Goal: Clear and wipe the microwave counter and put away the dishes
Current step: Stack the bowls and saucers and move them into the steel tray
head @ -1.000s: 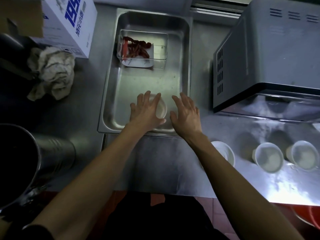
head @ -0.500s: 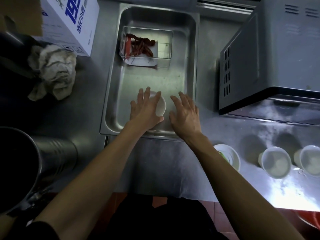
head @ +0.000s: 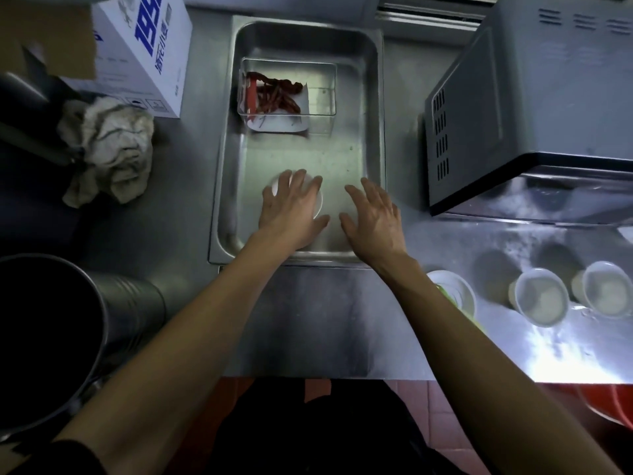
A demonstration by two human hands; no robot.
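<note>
Both hands down in the steel tray, small white bowl under the left.
I see left hand (head: pixel 293 210) spread flat on the bowl (head: pixel 317 204) at the tray (head: pixel 373 97) near end, fingers straight; right hand (head: pixel 373 217) beside it, fingers apart, holding nothing. Three more bowls (head: pixel 541 298) on the counter (head: pixel 325 320) near the microwave (head: pixel 548 97).

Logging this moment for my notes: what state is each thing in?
Left hand: fingers spread over the small white bowl in the steel tray.
Right hand: open, holding nothing.
Clear box: open, red strips inside.
Two cups: upright, by the microwave.
Rag: crumpled.
</note>
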